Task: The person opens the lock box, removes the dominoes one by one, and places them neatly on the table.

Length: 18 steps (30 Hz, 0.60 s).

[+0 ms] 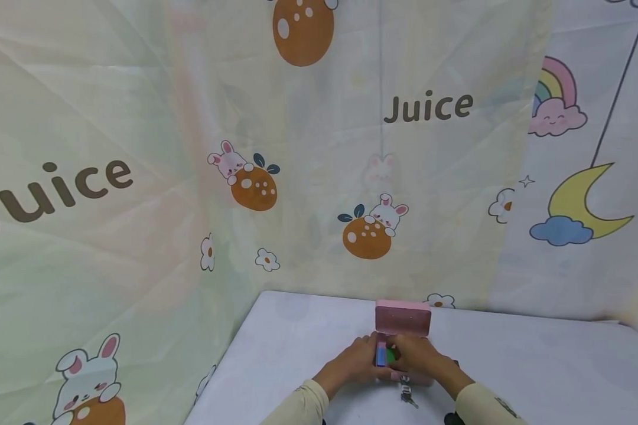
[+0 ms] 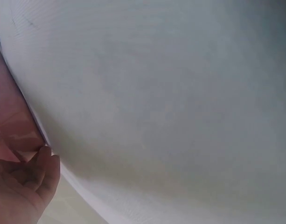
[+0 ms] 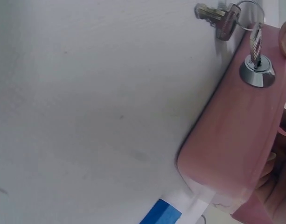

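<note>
A pink metal box [image 1: 424, 379] stands on the white table with its lid [image 1: 402, 319] raised at the back. A key sits in the round lock [image 3: 257, 72] on its front, and more keys [image 1: 406, 394] hang from the ring. My left hand [image 1: 357, 358] grips the box's left side; its fingertips [image 2: 45, 156] touch a corner in the left wrist view. My right hand [image 1: 416, 354] reaches inside with curled fingers, pinching a small green piece [image 1: 390, 355]. Beside that lies a blue piece [image 1: 381, 356]. The right fingertips are mostly hidden by the box wall.
The white table [image 1: 298, 330] stretches to both sides of the box. A blue-and-white item [image 3: 161, 212] lies near the box in the right wrist view. Behind the table hangs a printed cloth [image 1: 308, 236] with rabbits and oranges.
</note>
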Each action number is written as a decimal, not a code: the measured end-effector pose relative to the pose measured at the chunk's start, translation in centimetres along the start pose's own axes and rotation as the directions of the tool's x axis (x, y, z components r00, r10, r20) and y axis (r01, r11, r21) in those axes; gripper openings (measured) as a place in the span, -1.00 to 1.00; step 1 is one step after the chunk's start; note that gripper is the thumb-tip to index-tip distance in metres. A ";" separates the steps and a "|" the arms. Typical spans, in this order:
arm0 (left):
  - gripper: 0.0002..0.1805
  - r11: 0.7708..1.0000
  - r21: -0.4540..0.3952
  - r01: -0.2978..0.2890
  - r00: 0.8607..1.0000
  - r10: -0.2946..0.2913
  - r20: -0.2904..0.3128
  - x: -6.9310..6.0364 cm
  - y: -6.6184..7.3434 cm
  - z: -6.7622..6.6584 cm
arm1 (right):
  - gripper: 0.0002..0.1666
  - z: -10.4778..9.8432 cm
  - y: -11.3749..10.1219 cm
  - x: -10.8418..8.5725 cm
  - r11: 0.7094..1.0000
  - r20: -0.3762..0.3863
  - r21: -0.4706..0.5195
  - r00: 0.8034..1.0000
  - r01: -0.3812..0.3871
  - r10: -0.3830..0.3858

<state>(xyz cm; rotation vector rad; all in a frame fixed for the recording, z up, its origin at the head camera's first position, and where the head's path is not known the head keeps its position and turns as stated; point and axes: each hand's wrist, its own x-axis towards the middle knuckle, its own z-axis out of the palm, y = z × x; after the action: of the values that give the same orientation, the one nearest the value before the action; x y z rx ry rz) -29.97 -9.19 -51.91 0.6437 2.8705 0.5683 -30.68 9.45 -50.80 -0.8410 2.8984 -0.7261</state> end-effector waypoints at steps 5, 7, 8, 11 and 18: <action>-0.01 1.000 0.008 -0.011 1.000 0.011 -0.010 0.1 -0.2 0.1 | -0.52 -0.8 -0.3 -0.3 0.999 -0.002 -0.025 1.000 0.020 -0.020; -0.01 1.000 0.007 -0.008 1.000 0.008 -0.008 0.3 -0.2 0.1 | -0.51 -1.1 -0.5 -0.4 1.000 0.007 -0.026 1.000 0.006 -0.006; -0.01 1.000 0.005 -0.005 1.000 0.005 -0.005 0.3 -0.2 0.1 | -0.51 -1.3 -0.6 -0.5 1.000 0.014 -0.020 1.000 -0.001 0.002; -0.02 1.000 -0.002 -0.004 1.000 0.004 0.001 0.2 -0.2 0.0 | -0.49 -1.6 -0.8 -0.7 1.000 0.024 -0.010 0.999 -0.028 0.028; -0.03 1.000 -0.015 0.010 1.000 -0.010 0.003 0.0 0.1 0.0 | -0.49 -2.3 -0.7 -1.0 0.991 0.012 -0.042 0.992 -0.125 0.126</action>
<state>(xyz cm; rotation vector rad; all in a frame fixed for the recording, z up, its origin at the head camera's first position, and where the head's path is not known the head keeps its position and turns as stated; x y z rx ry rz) -29.90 -9.14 -51.88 0.6273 2.8618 0.5870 -29.85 10.40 -48.57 -0.6568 2.9301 -0.6483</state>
